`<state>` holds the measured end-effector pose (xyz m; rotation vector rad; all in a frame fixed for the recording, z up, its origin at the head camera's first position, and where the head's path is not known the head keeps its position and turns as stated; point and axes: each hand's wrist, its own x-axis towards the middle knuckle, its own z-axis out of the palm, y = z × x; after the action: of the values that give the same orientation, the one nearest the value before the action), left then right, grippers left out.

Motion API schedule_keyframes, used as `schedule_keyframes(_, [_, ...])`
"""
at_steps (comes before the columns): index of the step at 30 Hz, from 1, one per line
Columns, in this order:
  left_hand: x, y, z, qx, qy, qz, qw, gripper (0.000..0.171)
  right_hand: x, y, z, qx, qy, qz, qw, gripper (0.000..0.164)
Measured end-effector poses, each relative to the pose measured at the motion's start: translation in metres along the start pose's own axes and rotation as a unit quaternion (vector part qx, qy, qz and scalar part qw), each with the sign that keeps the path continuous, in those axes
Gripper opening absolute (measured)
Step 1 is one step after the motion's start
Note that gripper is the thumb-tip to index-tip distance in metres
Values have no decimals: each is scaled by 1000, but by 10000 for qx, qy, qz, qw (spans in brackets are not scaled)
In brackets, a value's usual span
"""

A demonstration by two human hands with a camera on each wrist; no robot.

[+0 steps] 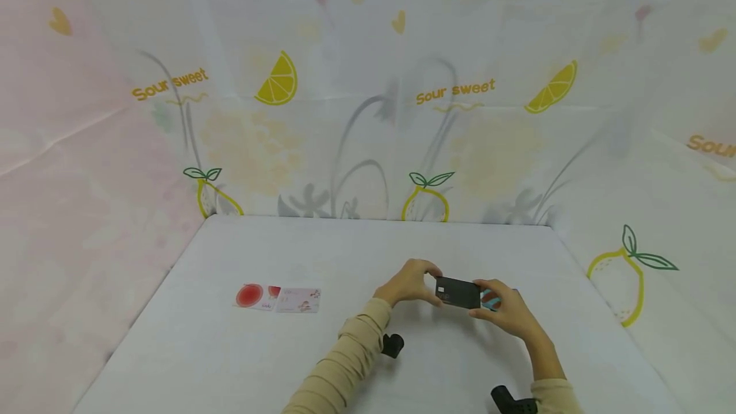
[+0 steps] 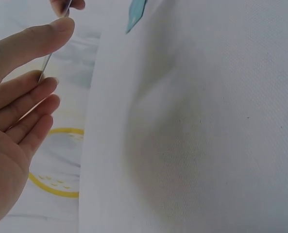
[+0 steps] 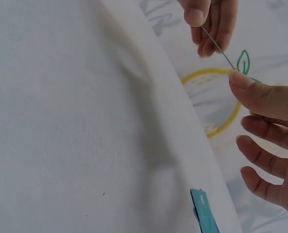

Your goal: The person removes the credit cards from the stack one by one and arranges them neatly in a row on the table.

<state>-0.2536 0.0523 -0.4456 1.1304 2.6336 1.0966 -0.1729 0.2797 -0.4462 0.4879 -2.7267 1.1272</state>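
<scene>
A black bank card [image 1: 457, 293] with a small pale chip is held up above the white table, its face toward the head camera. My left hand [image 1: 407, 283] pinches its left end between thumb and fingers. At the opposite end, my right hand [image 1: 509, 310] grips it between thumb and fingertips. Both wrist views show the card [image 2: 47, 62] edge-on as a thin line between the two hands. Partly hidden behind my right hand lies a light-blue object [image 1: 490, 300]; the right wrist view shows one narrow, flat end [image 3: 204, 209] of it.
Two cards lie side by side on the table's left part: one with red round pictures [image 1: 250, 297], one pale pink with small flowers [image 1: 299, 300]. Lemon-printed cloth [image 1: 356, 145] hangs behind and beside the table [image 1: 190, 363]. Black wrist mounts [image 1: 393, 345] sit by both forearms.
</scene>
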Motion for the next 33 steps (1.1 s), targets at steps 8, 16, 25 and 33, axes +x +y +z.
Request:
schedule_keyframes(8, [-7, -4, -5, 83, 1, 38, 10000, 51, 2, -4, 9, -53, 31, 84, 9999, 56])
schedule_keyframes(16, [-15, -7, -14, 143, -59, -106, 9998, 52, 7, -8, 17, 58, 85, -164, 9998, 53])
schedule_keyframes(25, [-20, -8, -20, 83, -44, -182, 9998, 49, 10, -7, 25, 49, 109, -249, 9996, 54])
schedule_keyframes(33, [-27, -12, -23, -1, 66, -194, 9998, 49, 12, -11, 33, 125, 100, -56, 9999, 54])
